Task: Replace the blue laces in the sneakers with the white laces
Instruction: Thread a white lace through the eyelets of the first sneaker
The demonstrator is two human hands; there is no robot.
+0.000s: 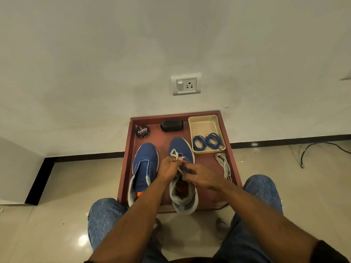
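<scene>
Lace (175, 155) between both hands (185, 170).

Blue sneakers (145, 164), white lace (224, 165), blue laces (207, 141), beige tray (204, 124)

Both hands hide the right sneaker's (180, 149) eyelets; the polish tin's (142, 131) small print is unreadable.

I see a plain white wall (171, 44) at twelve o'clock with a socket (186, 84), a black skirting (284, 141) below it, glossy beige tiles (57, 196), and a cable (321, 149) at two.
</scene>
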